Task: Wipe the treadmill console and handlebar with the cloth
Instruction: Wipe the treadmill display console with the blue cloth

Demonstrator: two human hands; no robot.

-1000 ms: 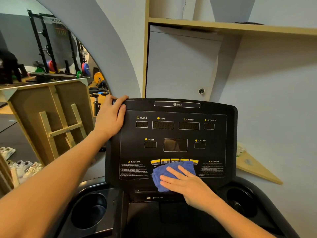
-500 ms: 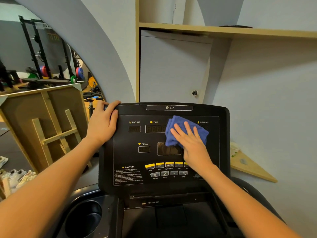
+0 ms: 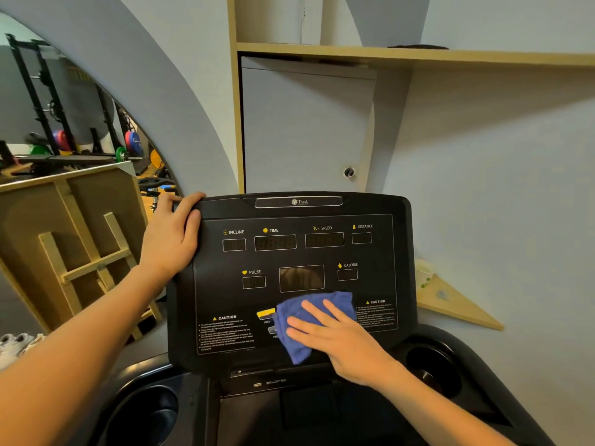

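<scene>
The black treadmill console (image 3: pixel 225 272) stands upright in front of me, with dark display windows and yellow labels. A crumpled blue cloth (image 3: pixel 291 329) lies flat against its lower middle, covering most of the yellow button row. My right hand (image 3: pixel 341 339) presses on the cloth with fingers spread, palm at the console's bottom edge. My left hand (image 3: pixel 170 236) grips the console's upper left corner, fingers wrapped over the top edge. No handlebar shows clearly.
Two round cup holders (image 3: pixel 145 416) (image 3: pixel 431 368) flank the tray below the console. A wooden frame (image 3: pixel 80 252) leans at the left, with weight racks (image 3: pixel 64 146) behind it. A grey cabinet door (image 3: pixel 306 130) and a wooden shelf (image 3: pixel 418 56) rise behind the console, and a triangular wooden board (image 3: pixel 457 304) sits at right.
My right hand slid the cloth from the button row up to the speed display, then back down to the button row. My left hand stayed on the corner.
</scene>
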